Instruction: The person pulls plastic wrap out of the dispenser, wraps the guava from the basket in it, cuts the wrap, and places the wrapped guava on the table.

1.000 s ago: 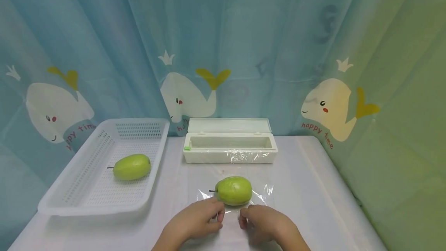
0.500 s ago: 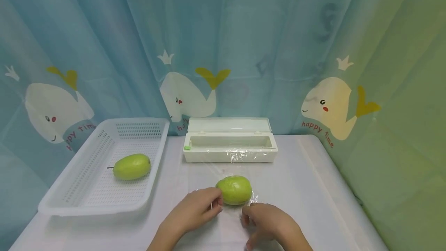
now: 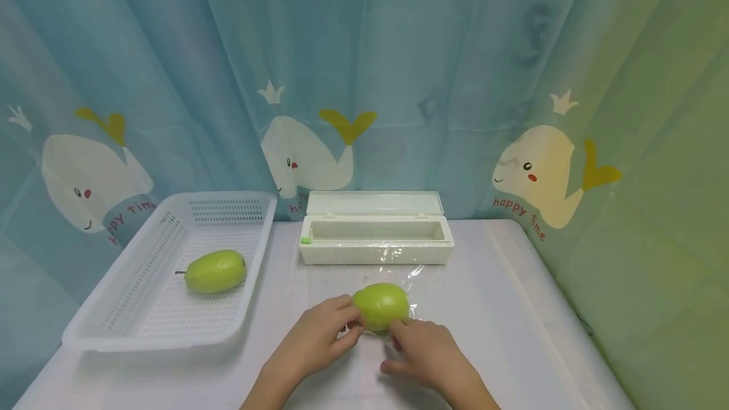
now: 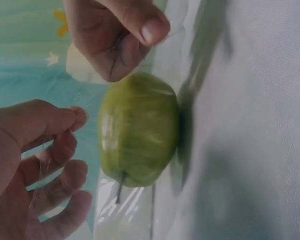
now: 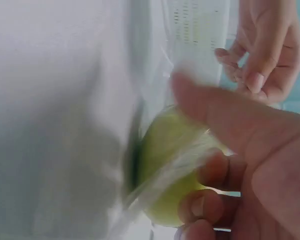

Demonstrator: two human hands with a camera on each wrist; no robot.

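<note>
A green, pear-like fruit [image 3: 380, 305] with a thin stem lies on its side on clear plastic wrap [image 3: 414, 274], which also passes over it in shiny folds. By the fruit's left end, my left hand [image 3: 321, 337] pinches an edge of the wrap between thumb and forefinger; its other fingers are loosely bent [image 4: 65, 170]. My right hand [image 3: 429, 353] is at the fruit's near right side, fingertips right at its skin. In the right wrist view its thumb is blurred and apart from the bent fingers [image 5: 207, 205], beside a gathered strip of wrap.
Behind the fruit stands a white wrap dispenser box [image 3: 376, 254], lid raised, with a green slider [image 3: 305, 241] at its left. A white basket [image 3: 154, 341] on the left holds another green fruit [image 3: 215, 271]. A whale-print curtain [image 3: 410, 81] hangs behind the white table [image 3: 512, 334].
My left hand has moved forward to the fruit's stem end, bringing wrap up with it. The right hand has shifted forward and left to the fruit, which has moved slightly away.
</note>
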